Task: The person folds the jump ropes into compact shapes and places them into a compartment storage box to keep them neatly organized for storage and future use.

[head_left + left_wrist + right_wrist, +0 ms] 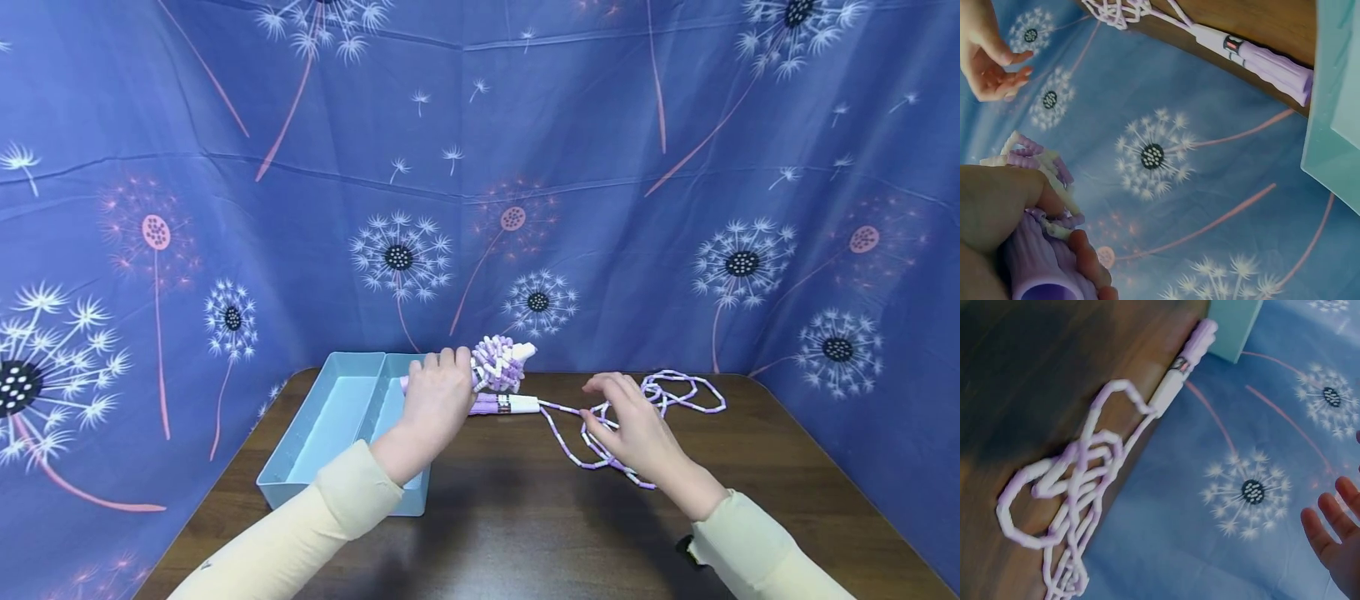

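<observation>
My left hand (437,392) grips the purple handle (1047,262) of a beaded jump rope, raised beside the tray. Purple and white beads (495,364) are bunched around the handle, and a white tip juts out to the right. On the table lies another jump rope handle (517,404), purple with a white end and a dark label. From it a beaded cord (1079,481) runs out in loose loops. Whether this cord joins the held bundle, I cannot tell. Over the loops hovers my right hand (633,425), fingers loosely bent, holding nothing.
A light blue tray (273,454) with a divider stands at the table's left, behind my left forearm. The brown wooden table (510,533) ends at a blue dandelion-print cloth (600,250) hanging at the back and sides.
</observation>
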`<state>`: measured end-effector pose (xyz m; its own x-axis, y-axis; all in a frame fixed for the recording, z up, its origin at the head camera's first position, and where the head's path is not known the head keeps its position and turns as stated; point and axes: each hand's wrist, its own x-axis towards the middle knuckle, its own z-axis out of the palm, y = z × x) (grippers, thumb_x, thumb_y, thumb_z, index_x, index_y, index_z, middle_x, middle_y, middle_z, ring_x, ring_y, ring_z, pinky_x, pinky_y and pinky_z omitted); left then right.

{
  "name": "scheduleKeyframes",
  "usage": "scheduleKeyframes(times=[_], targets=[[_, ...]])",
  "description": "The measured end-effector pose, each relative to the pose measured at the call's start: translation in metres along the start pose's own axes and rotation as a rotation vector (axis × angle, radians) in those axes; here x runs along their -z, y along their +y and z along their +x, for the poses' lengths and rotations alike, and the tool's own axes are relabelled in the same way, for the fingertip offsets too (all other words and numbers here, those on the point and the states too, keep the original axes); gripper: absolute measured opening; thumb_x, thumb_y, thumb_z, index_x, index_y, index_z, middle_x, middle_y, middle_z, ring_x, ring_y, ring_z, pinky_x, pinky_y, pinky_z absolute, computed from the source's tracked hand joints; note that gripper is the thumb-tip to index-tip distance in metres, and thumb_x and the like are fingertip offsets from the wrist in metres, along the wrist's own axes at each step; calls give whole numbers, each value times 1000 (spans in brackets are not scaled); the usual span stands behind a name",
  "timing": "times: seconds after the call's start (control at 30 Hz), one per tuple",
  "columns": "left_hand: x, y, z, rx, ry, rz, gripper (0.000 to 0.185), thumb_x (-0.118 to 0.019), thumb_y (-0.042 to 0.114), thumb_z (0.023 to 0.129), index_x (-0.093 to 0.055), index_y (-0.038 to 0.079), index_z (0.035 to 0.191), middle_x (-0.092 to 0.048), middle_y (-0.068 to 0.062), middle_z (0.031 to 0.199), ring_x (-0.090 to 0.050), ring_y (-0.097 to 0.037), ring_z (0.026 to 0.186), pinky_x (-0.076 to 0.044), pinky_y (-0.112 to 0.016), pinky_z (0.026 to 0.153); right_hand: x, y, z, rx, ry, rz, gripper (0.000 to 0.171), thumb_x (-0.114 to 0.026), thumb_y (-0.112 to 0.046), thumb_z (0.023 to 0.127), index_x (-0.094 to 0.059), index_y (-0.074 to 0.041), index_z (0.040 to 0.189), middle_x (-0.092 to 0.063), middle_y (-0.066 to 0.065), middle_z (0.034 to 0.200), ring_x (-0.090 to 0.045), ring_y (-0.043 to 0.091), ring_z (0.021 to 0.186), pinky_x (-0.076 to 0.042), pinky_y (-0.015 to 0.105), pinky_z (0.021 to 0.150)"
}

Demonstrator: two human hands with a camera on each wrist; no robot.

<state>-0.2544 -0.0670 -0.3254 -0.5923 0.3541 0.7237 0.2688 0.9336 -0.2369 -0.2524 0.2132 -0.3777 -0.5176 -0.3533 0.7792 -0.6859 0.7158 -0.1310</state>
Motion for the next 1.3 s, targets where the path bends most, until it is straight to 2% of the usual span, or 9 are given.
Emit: scheduleKeyframes(times=[0.23, 0.4, 0.6, 0.73, 0.87, 1.1, 1.3], targets=[[-7, -18, -4, 34, 34, 28, 39, -79, 25, 64, -52, 5, 85, -53, -9, 73, -53, -27, 66, -35, -37, 52, -13, 16, 8, -6, -91, -89, 33, -70, -21, 75, -59, -10, 105, -60, 5, 109, -54, 25, 100, -44, 44, 80], [-15, -32, -11, 57, 46, 46, 43, -81, 24, 61, -53, 3, 86, -53, -11, 75, -52, -28, 68, -35, -37, 52, -27, 20, 18, -30, -137, -101, 34, -70, -23, 77, -58, -13, 108, -58, 7, 113, -53, 28, 103, -43, 48, 79], [-24, -48, -22, 82, 89, 62, 35, -77, 18, 65, -52, 1, 83, -50, -12, 71, -50, -29, 63, -33, -37, 50, -45, 25, 26, -55, -237, -113, 37, -69, -26, 81, -57, -15, 114, -55, 7, 120, -49, 29, 113, -41, 51, 88], [-29, -59, -31, 120, 45, 74, 36, -77, 20, 67, -52, 1, 84, -51, -14, 71, -50, -30, 64, -34, -40, 51, -57, 29, 30, -38, -254, -121, 38, -69, -26, 80, -57, -16, 115, -55, 6, 121, -49, 28, 115, -41, 51, 89], [-33, -70, -41, 189, -12, 48, 39, -78, 19, 68, -51, 0, 88, -51, -16, 73, -51, -33, 66, -35, -43, 52, -69, 30, 34, -3, -260, -122, 39, -70, -26, 79, -58, -15, 115, -55, 6, 121, -49, 28, 114, -42, 52, 89], [-38, -85, -56, 284, -22, -33, 39, -77, 16, 69, -49, -2, 87, -51, -20, 76, -51, -38, 69, -34, -46, 53, -86, 34, 37, 31, -276, -128, 41, -70, -25, 78, -57, -15, 115, -54, 6, 122, -48, 28, 114, -43, 52, 84], [-42, -96, -63, 392, -144, -71, 39, -73, 17, 73, -46, -3, 92, -51, -24, 82, -52, -41, 78, -38, -51, 61, -102, 39, 37, 29, -312, -123, 42, -69, -25, 79, -56, -17, 118, -54, 7, 126, -46, 27, 116, -41, 53, 87]])
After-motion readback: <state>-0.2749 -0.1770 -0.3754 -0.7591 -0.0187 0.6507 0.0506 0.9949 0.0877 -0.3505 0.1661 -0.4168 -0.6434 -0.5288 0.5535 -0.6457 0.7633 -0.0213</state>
